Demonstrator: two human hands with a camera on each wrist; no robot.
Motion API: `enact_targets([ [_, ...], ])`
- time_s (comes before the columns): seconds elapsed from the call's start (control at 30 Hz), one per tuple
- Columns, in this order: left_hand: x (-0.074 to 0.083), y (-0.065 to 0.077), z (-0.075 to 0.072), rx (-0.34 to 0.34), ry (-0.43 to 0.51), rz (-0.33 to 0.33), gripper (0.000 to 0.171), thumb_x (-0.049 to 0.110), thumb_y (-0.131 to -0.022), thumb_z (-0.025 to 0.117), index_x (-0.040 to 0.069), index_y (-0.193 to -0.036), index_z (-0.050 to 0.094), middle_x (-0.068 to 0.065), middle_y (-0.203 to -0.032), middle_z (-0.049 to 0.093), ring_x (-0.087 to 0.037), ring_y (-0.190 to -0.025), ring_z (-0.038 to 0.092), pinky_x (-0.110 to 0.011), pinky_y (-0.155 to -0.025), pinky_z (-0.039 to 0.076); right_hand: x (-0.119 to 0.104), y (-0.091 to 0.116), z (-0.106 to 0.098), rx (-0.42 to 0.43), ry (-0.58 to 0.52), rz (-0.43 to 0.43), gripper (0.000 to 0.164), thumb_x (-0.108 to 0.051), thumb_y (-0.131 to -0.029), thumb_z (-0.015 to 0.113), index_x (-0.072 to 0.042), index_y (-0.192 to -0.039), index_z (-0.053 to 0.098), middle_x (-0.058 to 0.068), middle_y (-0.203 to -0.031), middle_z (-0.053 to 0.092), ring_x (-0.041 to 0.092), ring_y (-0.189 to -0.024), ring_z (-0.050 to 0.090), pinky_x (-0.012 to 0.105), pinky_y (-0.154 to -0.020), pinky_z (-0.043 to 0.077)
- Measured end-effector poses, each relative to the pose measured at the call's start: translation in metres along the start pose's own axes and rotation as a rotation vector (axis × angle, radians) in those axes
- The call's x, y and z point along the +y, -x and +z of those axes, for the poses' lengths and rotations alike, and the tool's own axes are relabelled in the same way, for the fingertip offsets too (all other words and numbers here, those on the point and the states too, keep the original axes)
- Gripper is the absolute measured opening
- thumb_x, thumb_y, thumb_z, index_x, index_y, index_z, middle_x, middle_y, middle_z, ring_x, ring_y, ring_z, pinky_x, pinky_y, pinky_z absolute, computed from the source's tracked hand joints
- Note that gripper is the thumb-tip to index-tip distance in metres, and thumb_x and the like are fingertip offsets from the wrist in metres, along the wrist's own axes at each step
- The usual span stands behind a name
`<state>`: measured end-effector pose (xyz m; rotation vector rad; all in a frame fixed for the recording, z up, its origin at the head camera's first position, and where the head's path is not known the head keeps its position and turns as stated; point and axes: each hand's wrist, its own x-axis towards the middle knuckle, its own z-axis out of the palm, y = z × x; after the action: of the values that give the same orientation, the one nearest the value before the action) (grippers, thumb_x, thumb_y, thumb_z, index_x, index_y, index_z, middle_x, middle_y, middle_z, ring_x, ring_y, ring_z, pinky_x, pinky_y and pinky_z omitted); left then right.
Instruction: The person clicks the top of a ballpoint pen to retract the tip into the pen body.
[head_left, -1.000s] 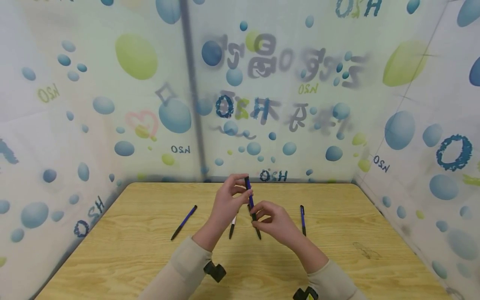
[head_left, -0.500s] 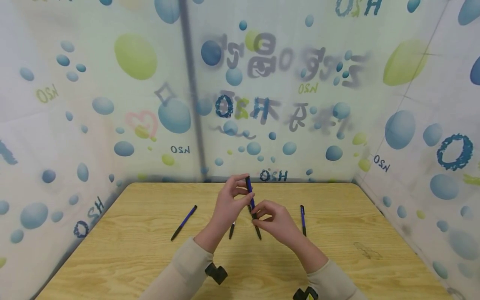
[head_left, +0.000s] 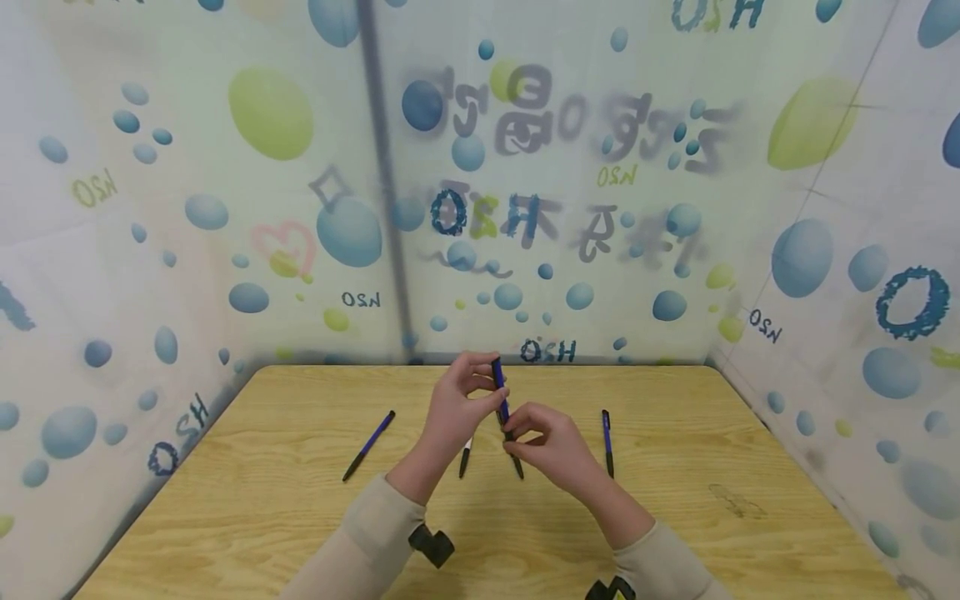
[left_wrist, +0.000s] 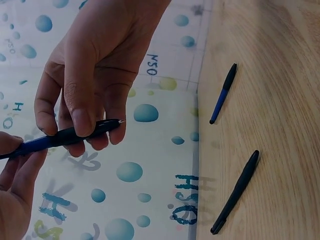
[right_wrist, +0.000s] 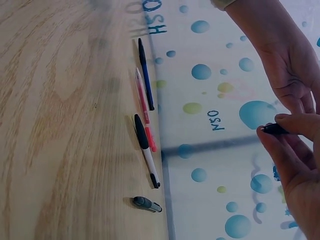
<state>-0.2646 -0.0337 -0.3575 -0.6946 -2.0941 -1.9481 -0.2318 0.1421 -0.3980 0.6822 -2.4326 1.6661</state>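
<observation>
A blue ballpoint pen [head_left: 500, 379] with black ends is held upright in front of me above the table, tip down. My left hand [head_left: 457, 404] grips its upper part, with the index finger at the top end. Lower down, the thumb and fingers of my right hand [head_left: 555, 442] pinch the black grip. In the left wrist view the metal tip of this pen [left_wrist: 62, 137] sticks out past the right hand [left_wrist: 100, 75]. The left hand [left_wrist: 17, 185] holds the blue barrel there. From the right wrist, only the dark tip end [right_wrist: 274, 129] shows between thumb and finger.
Pens lie spread on the wooden table [head_left: 262, 517]: a blue one [head_left: 368, 446] at left, another blue one [head_left: 607, 442] at right, a white one [head_left: 466, 460] and a black one [head_left: 517, 467] between. A red pen [right_wrist: 142, 97] shows from the right wrist. Patterned curtain walls surround the table.
My left hand and the held pen have shifted very slightly right and down. Both hands keep their hold, and the pens on the table lie unmoved.
</observation>
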Motion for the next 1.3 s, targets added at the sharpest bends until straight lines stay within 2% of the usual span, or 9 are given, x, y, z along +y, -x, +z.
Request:
enact_targets([
  [0.23,-0.002,-0.001,-0.001,-0.009,-0.001,0.003,0.039,0.0,-0.087,0.072,0.011,-0.122,0.062,-0.006,-0.1,0.065,-0.021,-0.091,0.068,-0.04,-0.079,0.056,-0.004,0.0,0.001,-0.009,-0.013,0.003,0.015,-0.005,-0.088,0.072,-0.006,-0.102,0.067,0.011,-0.102,0.066,0.026,-0.093,0.065,0.029,-0.074,0.056],
  [0.5,0.0,-0.002,-0.001,-0.025,-0.018,0.023,0.051,0.001,-0.087,0.072,0.012,-0.134,0.053,-0.009,-0.101,0.064,-0.022,-0.091,0.067,-0.038,-0.08,0.055,-0.001,0.0,-0.004,-0.02,0.014,-0.031,0.016,-0.007,-0.089,0.072,-0.006,-0.105,0.067,0.004,-0.101,0.066,0.023,-0.093,0.065,0.03,-0.074,0.057],
  [0.63,0.001,-0.002,-0.004,-0.065,-0.012,0.025,0.055,0.001,-0.088,0.071,0.013,-0.137,0.049,-0.01,-0.106,0.064,-0.023,-0.093,0.066,-0.038,-0.081,0.055,0.0,0.001,-0.008,-0.035,0.016,-0.037,0.016,-0.008,-0.09,0.071,-0.008,-0.105,0.067,0.007,-0.103,0.065,0.024,-0.094,0.065,0.03,-0.075,0.057],
  [0.77,0.001,-0.003,-0.009,-0.124,-0.042,0.032,0.064,0.002,-0.088,0.071,0.021,-0.144,0.044,-0.009,-0.114,0.062,-0.023,-0.1,0.065,-0.04,-0.085,0.054,0.002,0.003,-0.013,-0.041,0.03,-0.032,0.017,-0.007,-0.09,0.07,-0.007,-0.107,0.067,0.01,-0.106,0.065,0.027,-0.095,0.065,0.03,-0.075,0.057],
  [0.9,0.001,-0.002,-0.017,-0.166,-0.072,0.037,0.068,0.003,-0.089,0.071,0.022,-0.146,0.041,-0.011,-0.118,0.061,-0.026,-0.106,0.063,-0.041,-0.089,0.053,0.007,0.004,-0.019,-0.035,0.03,-0.013,0.019,-0.004,-0.09,0.07,-0.01,-0.108,0.067,0.008,-0.109,0.065,0.027,-0.096,0.065,0.03,-0.076,0.057],
  [1.07,-0.001,0.0,-0.027,-0.185,-0.109,0.022,0.067,0.004,-0.088,0.072,0.021,-0.145,0.042,-0.008,-0.12,0.062,-0.026,-0.111,0.061,-0.041,-0.092,0.051,0.013,0.006,-0.026,-0.023,0.033,-0.001,0.026,0.0,-0.09,0.068,-0.013,-0.113,0.068,0.005,-0.109,0.066,0.027,-0.097,0.066,0.029,-0.077,0.057],
  [1.3,-0.01,0.004,-0.04,-0.199,-0.176,-0.004,0.065,0.002,-0.086,0.073,0.02,-0.142,0.046,-0.005,-0.119,0.062,-0.027,-0.111,0.061,-0.043,-0.093,0.051,0.021,0.008,-0.034,-0.023,0.055,0.006,0.036,0.004,-0.091,0.064,-0.013,-0.123,0.065,0.008,-0.118,0.065,0.025,-0.099,0.067,0.029,-0.076,0.056],
])
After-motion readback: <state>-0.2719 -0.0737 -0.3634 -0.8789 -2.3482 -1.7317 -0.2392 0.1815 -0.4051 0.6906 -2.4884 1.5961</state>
